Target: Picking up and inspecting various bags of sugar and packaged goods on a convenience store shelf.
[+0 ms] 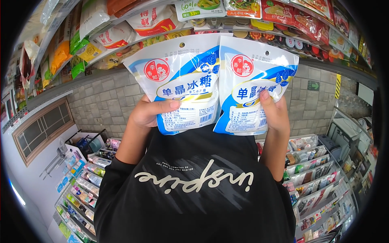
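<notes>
My left hand [152,111] grips a white-and-blue plastic bag of rock sugar [185,70] by its lower left side, thumb across the front. A second, matching bag of rock sugar [252,70] is in my right hand [275,112], whose thumb presses on the printed front. Both bags are upright and side by side before my chest, their inner edges touching or overlapping. Each has a round red emblem, a hang hole at the top and printed writing. The fingers behind the bags are hidden.
Ahead, a curved-looking store shelf [115,53] carries packaged foods and jars. Grey paving-patterned floor [103,94] lies beneath the bags. Racks of small goods stand behind me at left [80,194] and right [313,182]. A framed window panel [42,130] is on the left wall.
</notes>
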Tool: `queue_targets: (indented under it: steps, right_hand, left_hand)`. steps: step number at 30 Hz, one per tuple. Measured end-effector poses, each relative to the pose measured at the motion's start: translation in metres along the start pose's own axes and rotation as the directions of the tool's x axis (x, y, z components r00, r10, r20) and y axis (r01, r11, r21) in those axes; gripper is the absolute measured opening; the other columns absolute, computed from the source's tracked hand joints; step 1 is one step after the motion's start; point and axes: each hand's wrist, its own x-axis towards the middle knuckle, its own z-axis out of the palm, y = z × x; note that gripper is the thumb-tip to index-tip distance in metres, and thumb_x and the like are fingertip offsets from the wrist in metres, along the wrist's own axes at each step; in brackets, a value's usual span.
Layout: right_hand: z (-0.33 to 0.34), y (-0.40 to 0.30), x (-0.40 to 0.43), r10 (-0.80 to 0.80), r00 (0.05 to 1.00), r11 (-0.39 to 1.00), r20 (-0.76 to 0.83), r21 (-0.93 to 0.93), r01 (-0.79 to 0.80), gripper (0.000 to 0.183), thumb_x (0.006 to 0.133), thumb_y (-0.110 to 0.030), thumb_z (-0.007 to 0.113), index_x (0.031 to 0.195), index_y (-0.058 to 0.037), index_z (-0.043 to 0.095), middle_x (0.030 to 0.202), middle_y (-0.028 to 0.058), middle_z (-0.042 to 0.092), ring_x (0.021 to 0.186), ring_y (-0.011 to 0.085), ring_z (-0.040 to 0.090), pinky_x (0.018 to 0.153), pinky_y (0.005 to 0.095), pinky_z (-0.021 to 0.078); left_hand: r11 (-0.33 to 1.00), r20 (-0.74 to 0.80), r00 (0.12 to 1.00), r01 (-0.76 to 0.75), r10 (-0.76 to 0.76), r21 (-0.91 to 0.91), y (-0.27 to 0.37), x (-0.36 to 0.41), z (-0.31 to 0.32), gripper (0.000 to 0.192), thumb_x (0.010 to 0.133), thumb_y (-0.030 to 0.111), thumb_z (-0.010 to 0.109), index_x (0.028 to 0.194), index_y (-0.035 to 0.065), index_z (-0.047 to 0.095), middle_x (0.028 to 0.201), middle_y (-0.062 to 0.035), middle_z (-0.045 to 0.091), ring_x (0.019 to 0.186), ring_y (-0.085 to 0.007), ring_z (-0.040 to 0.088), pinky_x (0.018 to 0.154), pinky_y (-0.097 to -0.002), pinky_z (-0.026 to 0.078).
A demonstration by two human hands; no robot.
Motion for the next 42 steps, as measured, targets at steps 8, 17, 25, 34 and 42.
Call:
queue_targets:
  steps: [8, 17, 25, 34, 42]
  right_hand:
    - [-0.001, 0.005, -0.002, 0.050, 0.999, 0.998, 0.019, 0.040, -0.051, 0.037, 0.097, -0.020, 0.061, 0.126, 0.0033, 0.054, 0.116, 0.0110, 0.065, 0.103, 0.0167, 0.062, 0.088, 0.0316, 0.0507]
    - [-0.002, 0.008, -0.010, 0.023, 1.000, 0.999, 0.010, 0.023, -0.024, 0.037, 0.097, -0.019, 0.061, 0.126, 0.0030, 0.053, 0.116, 0.0115, 0.065, 0.104, 0.0172, 0.062, 0.089, 0.0318, 0.0508]
    - [-0.005, 0.009, -0.020, 0.032, 0.999, 0.999, -0.011, 0.007, -0.032, 0.042, 0.096, -0.023, 0.063, 0.128, 0.0026, 0.052, 0.117, 0.0119, 0.065, 0.104, 0.0175, 0.063, 0.089, 0.0314, 0.0509]
    - [-0.004, 0.008, -0.025, 0.038, 0.999, 0.998, 0.008, 0.052, -0.038, 0.037, 0.097, -0.018, 0.061, 0.125, 0.0041, 0.053, 0.116, 0.0122, 0.065, 0.104, 0.0174, 0.063, 0.089, 0.0321, 0.0509]
    - [-0.003, 0.010, -0.033, 0.030, 0.999, 0.999, -0.011, 0.044, -0.029, 0.037, 0.097, -0.019, 0.062, 0.125, 0.0039, 0.054, 0.116, 0.0122, 0.065, 0.103, 0.0173, 0.063, 0.089, 0.0318, 0.0508]
  left_hand:
    - [1.000, 0.027, 1.000, 0.009, -0.008, -0.026, -0.005, -0.005, -0.002, 0.059, 0.082, -0.002, 0.068, 0.136, -0.0051, 0.046, 0.127, -0.0220, 0.060, 0.113, -0.0311, 0.063, 0.096, -0.0427, 0.052]
    - [1.000, 0.006, 1.000, 0.000, 0.000, -0.031, -0.013, -0.010, 0.001, 0.058, 0.082, -0.002, 0.067, 0.136, -0.0058, 0.046, 0.126, -0.0221, 0.061, 0.114, -0.0314, 0.063, 0.097, -0.0433, 0.051]
    - [1.000, 0.026, 1.000, -0.002, 0.002, -0.013, -0.018, -0.016, 0.006, 0.058, 0.082, -0.002, 0.067, 0.136, -0.0047, 0.046, 0.127, -0.0217, 0.061, 0.114, -0.0309, 0.062, 0.096, -0.0429, 0.052]
    - [1.000, 0.009, 1.000, 0.002, -0.001, -0.013, -0.023, -0.018, 0.009, 0.059, 0.082, -0.001, 0.068, 0.136, -0.0045, 0.046, 0.126, -0.0210, 0.061, 0.113, -0.0301, 0.063, 0.096, -0.0428, 0.052]
    - [1.000, -0.028, 1.000, -0.005, 0.006, 0.026, -0.028, -0.027, 0.008, 0.061, 0.080, -0.002, 0.069, 0.136, -0.0042, 0.046, 0.126, -0.0212, 0.061, 0.113, -0.0306, 0.063, 0.096, -0.0427, 0.052]
